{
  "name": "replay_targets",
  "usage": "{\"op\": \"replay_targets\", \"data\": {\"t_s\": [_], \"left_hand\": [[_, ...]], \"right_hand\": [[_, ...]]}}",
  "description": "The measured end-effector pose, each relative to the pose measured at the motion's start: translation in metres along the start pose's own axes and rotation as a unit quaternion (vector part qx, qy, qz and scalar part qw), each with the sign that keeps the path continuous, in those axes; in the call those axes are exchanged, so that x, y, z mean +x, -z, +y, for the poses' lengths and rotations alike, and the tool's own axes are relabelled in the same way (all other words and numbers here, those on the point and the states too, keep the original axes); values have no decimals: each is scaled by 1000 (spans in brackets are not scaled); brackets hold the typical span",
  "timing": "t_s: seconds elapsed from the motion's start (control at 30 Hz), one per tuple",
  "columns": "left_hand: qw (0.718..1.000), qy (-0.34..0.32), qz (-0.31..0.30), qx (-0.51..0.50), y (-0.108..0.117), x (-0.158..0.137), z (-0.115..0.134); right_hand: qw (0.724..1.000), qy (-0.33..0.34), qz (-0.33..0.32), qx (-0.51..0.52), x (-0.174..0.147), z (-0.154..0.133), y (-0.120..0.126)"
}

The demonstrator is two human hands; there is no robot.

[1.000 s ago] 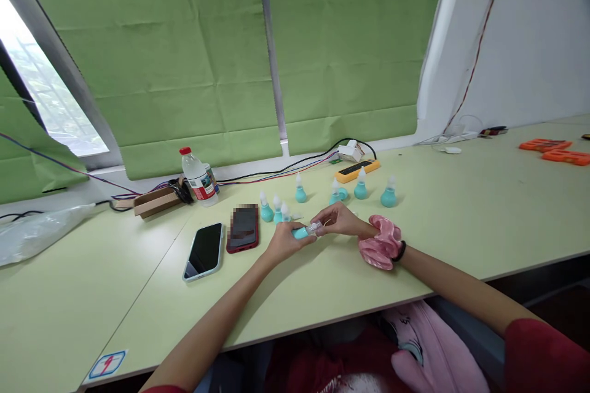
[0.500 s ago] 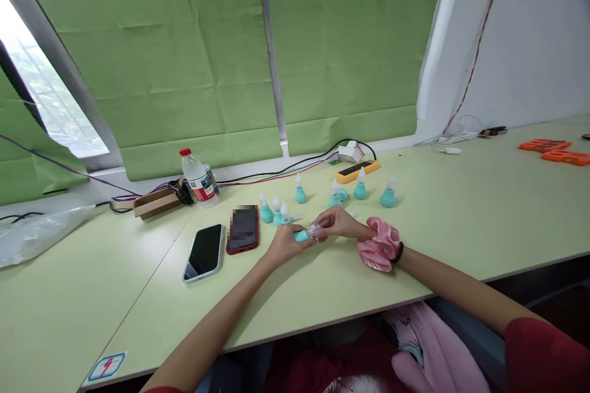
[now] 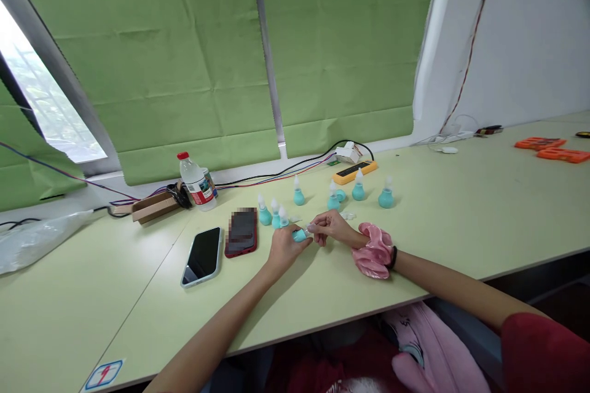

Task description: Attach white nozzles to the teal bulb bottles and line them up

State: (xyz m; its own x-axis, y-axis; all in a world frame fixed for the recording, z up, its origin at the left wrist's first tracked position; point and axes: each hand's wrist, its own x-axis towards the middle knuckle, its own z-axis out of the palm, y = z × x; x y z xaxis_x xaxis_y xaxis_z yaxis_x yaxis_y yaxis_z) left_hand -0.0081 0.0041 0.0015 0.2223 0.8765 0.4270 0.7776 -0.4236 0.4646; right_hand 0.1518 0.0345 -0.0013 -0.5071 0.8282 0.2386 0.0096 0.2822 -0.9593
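Note:
My left hand (image 3: pixel 282 249) is closed around a teal bulb nasal aspirator (image 3: pixel 299 236), which lies on its side with its clear end to the right. At that end, the fingertips of my right hand (image 3: pixel 334 226) pinch the clear tip, mostly covered by them. Just beyond my left hand, three similar teal bulbs with clear nozzles (image 3: pixel 265 215) stand close together. Farther back are more upright ones, including a lone bulb (image 3: pixel 299 196) and another at the right (image 3: pixel 386 198). Small clear pieces (image 3: pixel 348 216) lie behind my right wrist.
Two phones, one with a pale case (image 3: pixel 201 258) and one with a red case (image 3: pixel 241 233), lie left of my hands. Along the back are a water bottle (image 3: pixel 199 184), an open cardboard box (image 3: pixel 157 209), cables and a yellow-orange device (image 3: pixel 354 172). Orange frames (image 3: pixel 562 155) lie far right.
The view has shifted slightly. My right fingers now cover more of the aspirator's clear end, and both hands stay joined at it.

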Motion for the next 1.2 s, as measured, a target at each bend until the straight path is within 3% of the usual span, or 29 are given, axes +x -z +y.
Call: {"op": "replay_targets", "data": {"t_s": [0.27,0.7,0.93,1.2], "left_hand": [[995,-13,15,98,3,-1,3],[957,-83,-63,271,2,-4,8],[952,-72,-56,293,2,-1,7],[980,-90,-39,172,5,-4,7]], "right_hand": [[990,-81,46,109,1,4,-9],[946,-258,-32,192,5,6,2],[964,-201,5,171,2,7,-6],[991,-129,18,33,1,0,-3]]}}
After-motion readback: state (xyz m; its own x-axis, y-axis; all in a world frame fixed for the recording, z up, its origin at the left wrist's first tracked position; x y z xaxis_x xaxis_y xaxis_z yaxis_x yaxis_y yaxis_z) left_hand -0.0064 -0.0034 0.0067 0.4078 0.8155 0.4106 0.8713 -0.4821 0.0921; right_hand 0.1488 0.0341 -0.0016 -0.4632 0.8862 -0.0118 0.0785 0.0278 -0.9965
